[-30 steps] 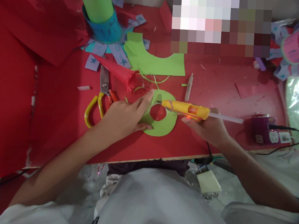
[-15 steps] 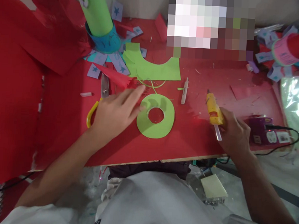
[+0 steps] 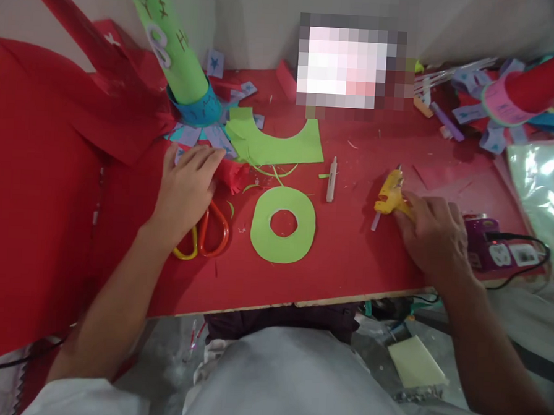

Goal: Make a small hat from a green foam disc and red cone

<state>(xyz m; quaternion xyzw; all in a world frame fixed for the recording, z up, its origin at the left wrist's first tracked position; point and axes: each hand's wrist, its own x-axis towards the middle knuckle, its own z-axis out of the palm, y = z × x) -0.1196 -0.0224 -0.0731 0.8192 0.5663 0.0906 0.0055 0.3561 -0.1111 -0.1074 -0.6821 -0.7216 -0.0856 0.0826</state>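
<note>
My left hand (image 3: 187, 187) reaches over a red paper cone (image 3: 232, 174) with a fringed end, its fingers spread and bent downward on or just above it. Scissors with red and yellow handles (image 3: 216, 230) lie partly under that hand. My right hand (image 3: 436, 234) is closed round the handle of a yellow glue gun (image 3: 390, 192), whose nozzle points away from me. Between my hands a green paper ring (image 3: 281, 250) lies flat on the red table. Beyond it is a green paper sheet (image 3: 280, 147) with a curved cut-out, and a pale marker (image 3: 331, 180) lies to its right.
A green paper tube (image 3: 186, 73) in a blue base stands at the back left. At the back right is a red tube in a pink base (image 3: 508, 102). A purple power box (image 3: 482, 243) with a black cable sits beyond my right hand.
My left hand has moved left, from near the green ring to the red cone, uncovering the scissors' red handle. The glue gun has tilted and sits lower, nearer the table. The camera view has shifted.
</note>
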